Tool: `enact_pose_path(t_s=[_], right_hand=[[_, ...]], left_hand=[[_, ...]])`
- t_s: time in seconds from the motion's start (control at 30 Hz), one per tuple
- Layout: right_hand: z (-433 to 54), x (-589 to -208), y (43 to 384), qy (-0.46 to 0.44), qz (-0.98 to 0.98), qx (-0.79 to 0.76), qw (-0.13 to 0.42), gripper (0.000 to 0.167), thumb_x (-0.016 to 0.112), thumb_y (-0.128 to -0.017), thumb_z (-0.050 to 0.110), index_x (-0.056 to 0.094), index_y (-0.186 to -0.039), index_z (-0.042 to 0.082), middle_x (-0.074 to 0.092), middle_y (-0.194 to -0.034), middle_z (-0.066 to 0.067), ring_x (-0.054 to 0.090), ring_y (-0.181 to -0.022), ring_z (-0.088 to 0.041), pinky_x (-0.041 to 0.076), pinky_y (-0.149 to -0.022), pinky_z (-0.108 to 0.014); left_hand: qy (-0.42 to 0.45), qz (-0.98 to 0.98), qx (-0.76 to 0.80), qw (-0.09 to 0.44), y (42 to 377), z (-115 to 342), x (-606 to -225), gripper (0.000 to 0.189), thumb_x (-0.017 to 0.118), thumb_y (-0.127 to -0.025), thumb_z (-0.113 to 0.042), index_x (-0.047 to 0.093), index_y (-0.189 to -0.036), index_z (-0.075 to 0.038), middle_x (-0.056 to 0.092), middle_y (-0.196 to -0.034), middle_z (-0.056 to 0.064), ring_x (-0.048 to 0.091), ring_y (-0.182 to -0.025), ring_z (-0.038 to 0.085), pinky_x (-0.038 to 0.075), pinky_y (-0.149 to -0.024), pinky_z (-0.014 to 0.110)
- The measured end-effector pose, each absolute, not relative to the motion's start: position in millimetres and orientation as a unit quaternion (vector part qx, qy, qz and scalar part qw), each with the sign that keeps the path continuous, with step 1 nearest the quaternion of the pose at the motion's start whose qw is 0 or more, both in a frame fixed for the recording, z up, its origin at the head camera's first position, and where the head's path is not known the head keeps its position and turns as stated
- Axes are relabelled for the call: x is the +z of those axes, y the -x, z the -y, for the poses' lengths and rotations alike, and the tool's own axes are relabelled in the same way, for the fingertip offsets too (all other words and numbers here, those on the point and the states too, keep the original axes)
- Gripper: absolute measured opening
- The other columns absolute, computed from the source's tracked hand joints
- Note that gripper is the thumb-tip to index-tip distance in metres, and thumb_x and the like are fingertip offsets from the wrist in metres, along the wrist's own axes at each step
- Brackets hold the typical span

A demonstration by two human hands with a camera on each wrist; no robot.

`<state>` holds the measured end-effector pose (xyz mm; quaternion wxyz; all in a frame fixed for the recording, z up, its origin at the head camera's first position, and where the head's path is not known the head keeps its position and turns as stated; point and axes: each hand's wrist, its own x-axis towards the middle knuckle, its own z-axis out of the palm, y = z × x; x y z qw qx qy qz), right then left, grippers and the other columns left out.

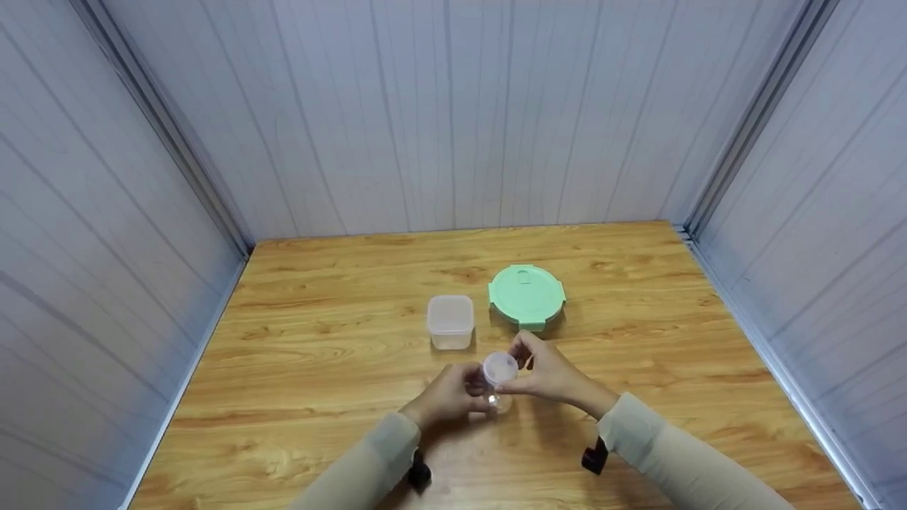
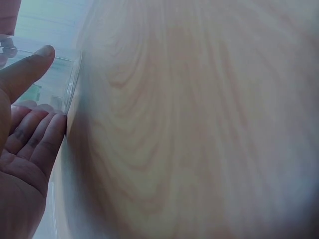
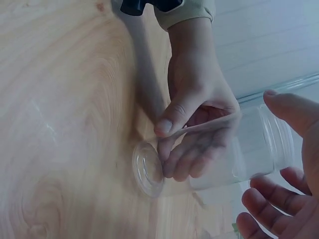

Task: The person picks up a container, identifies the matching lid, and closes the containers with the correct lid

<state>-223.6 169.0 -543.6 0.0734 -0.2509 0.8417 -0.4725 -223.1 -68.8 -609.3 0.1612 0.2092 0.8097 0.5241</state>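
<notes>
A clear, cylindrical jar [image 3: 214,179] stands upright on the wooden table with a round, translucent lid [image 1: 500,367] on top. My left hand [image 1: 448,394] grips the jar's lower body from the left, thumb on one side and fingers on the other, as the left wrist view also shows the hand [image 2: 30,144]. At the top, the thumb and fingers of my right hand [image 1: 553,373] hold the lid around its edge. From the right wrist view, the right hand [image 3: 294,184] sits at the lid end, and the jar's round base [image 3: 148,169] is by the tabletop.
Behind the jar, slightly left, is a square translucent plastic container [image 1: 451,323]. A round food container with a mint-green clip lid [image 1: 526,295] stands behind and to the right. Pale panelled walls [image 1: 453,113] enclose the wooden table [image 1: 319,382] at the back and sides.
</notes>
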Motion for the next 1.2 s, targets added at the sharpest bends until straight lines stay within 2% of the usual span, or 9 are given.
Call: enact_pose_path(t_s=[0.13,0.27,0.4,0.6,0.8,0.97,1.2], right_hand=[[-172,-540,228,0.265,-0.84,-0.465,0.087,0.059,0.099,-0.078,0.027,0.061,-0.117,0.003,0.068,-0.108,-0.009,0.062,-0.095,-0.022,0.055,-0.086,-0.039],[-175,-534,236,0.309,-0.827,-0.457,0.109,0.063,0.097,-0.081,0.025,0.062,-0.128,0.002,0.068,-0.118,-0.013,0.061,-0.102,-0.02,0.058,-0.091,-0.045],[-180,-528,246,0.365,-0.809,-0.44,0.139,0.066,0.092,-0.086,0.023,0.06,-0.139,0.001,0.067,-0.129,-0.017,0.062,-0.111,-0.025,0.058,-0.098,-0.049],[-184,-522,258,0.412,-0.781,-0.428,0.19,0.071,0.08,-0.087,0.014,0.054,-0.151,-0.001,0.065,-0.138,-0.02,0.061,-0.119,-0.034,0.054,-0.104,-0.055],[-184,-521,263,0.43,-0.773,-0.42,0.203,0.065,0.069,-0.082,0.006,0.06,-0.146,-0.002,0.065,-0.143,-0.02,0.061,-0.121,-0.03,0.055,-0.102,-0.059],[-185,-521,265,0.425,-0.782,-0.413,0.193,0.058,0.072,-0.082,0.008,0.067,-0.14,0.001,0.068,-0.139,-0.017,0.062,-0.118,-0.024,0.056,-0.1,-0.054],[-187,-526,263,0.419,-0.786,-0.421,0.169,0.054,0.077,-0.084,0.013,0.068,-0.136,0.001,0.07,-0.131,-0.018,0.064,-0.114,-0.029,0.057,-0.098,-0.055]], left_hand=[[-0.21,-0.811,0.522,0.163,223,69,-609,0.034,0.094,-0.083,-0.011,0.075,-0.112,-0.012,0.079,-0.108,-0.003,0.073,-0.1,0.008,0.061,-0.098,0.027],[-0.226,-0.81,0.519,0.151,224,70,-610,0.031,0.094,-0.082,-0.008,0.075,-0.107,-0.009,0.078,-0.101,-0.003,0.071,-0.093,0.004,0.061,-0.092,0.026],[-0.232,-0.812,0.516,0.145,225,71,-610,0.029,0.094,-0.082,-0.007,0.074,-0.103,-0.009,0.076,-0.097,-0.005,0.069,-0.089,0.003,0.061,-0.088,0.025],[-0.226,-0.811,0.52,0.146,226,70,-611,0.032,0.094,-0.082,-0.007,0.075,-0.107,-0.009,0.077,-0.101,-0.002,0.07,-0.093,0.006,0.062,-0.091,0.028],[-0.223,-0.812,0.519,0.147,224,69,-611,0.033,0.095,-0.082,-0.009,0.075,-0.109,-0.01,0.079,-0.104,0.0,0.072,-0.096,0.009,0.062,-0.093,0.029],[-0.22,-0.814,0.517,0.15,223,69,-611,0.034,0.095,-0.082,-0.01,0.075,-0.11,-0.01,0.079,-0.105,-0.002,0.072,-0.096,0.009,0.062,-0.094,0.028],[-0.217,-0.817,0.512,0.15,224,69,-610,0.034,0.096,-0.081,-0.01,0.075,-0.108,-0.01,0.077,-0.103,-0.004,0.07,-0.095,0.007,0.061,-0.093,0.027]])
